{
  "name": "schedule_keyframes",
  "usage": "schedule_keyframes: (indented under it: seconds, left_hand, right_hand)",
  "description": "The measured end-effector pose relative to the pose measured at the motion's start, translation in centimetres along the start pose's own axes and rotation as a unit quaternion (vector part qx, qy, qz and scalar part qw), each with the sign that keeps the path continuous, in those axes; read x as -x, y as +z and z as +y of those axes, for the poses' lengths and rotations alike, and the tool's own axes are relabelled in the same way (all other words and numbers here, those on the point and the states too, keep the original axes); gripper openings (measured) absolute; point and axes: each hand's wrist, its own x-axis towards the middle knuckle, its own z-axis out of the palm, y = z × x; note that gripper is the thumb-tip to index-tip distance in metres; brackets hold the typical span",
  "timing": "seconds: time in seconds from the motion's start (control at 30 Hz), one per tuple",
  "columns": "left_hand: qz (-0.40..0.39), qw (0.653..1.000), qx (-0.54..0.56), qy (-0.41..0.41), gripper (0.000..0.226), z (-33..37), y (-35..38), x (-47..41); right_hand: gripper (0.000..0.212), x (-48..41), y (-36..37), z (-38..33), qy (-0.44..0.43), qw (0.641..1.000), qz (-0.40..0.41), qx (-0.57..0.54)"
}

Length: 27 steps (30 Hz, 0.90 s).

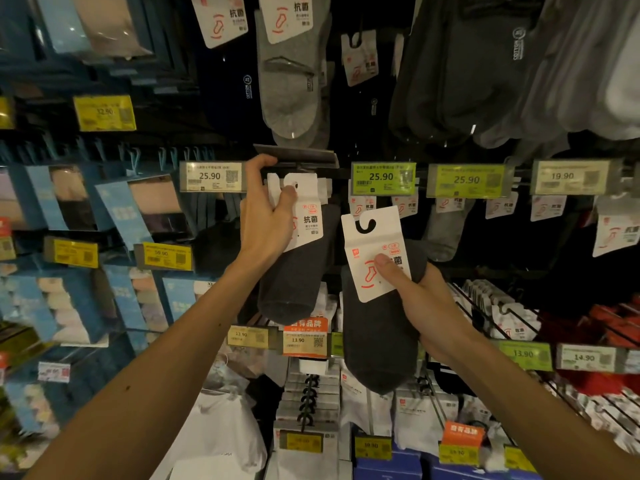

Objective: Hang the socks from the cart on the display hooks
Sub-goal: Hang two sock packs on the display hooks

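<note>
My left hand grips a dark grey sock pack by its white card header, holding the card's hole up at a display hook under a tilted price holder. Whether the card is on the hook I cannot tell. My right hand grips a second dark grey sock pack by its white card header, thumb on the card's front, lower and to the right of the first. The cart is out of view.
Rows of hanging socks fill the wall: grey and black ones above, white and red ones below right. Price tags line the hook ends. Blue boxed packs hang at the left. White packs sit on hooks beneath my hands.
</note>
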Motion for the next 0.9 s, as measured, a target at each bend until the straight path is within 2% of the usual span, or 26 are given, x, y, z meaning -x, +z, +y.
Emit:
schedule_keyframes:
  seconds: [0.3,0.43,0.63,0.7,0.8,0.9]
  left_hand:
    - [-0.005,0.997,-0.073,0.039,0.04,-1.3,0.5,-0.5]
    - [-0.008,0.992,-0.115,0.055,0.048,-1.4,0.5,-0.6]
    - [-0.036,0.984,-0.162,0.061,0.055,-0.7,-1.2,-0.5]
    - [-0.045,0.979,-0.19,0.062,0.054,-0.1,-1.8,-0.4]
    - [-0.084,0.982,-0.167,0.023,0.054,0.7,-2.5,-0.1]
    - [-0.112,0.987,-0.117,-0.011,0.049,1.2,-3.0,0.3]
  right_hand:
    - [0.012,0.0,-0.4,-0.2,0.0,1.0,-0.002,0.0]
    - [0.014,0.0,0.0,-0.1,0.006,1.0,-0.004,-0.009]
    - [0.002,-0.6,0.4,0.4,0.025,0.999,0.0,-0.03]
    - [0.007,-1.3,0.8,0.9,0.007,1.0,-0.002,-0.008]
    - [0.02,-2.7,2.0,1.5,-0.04,0.998,-0.006,0.058]
    - [0.023,-4.1,3.6,1.7,-0.071,0.995,-0.023,0.071]
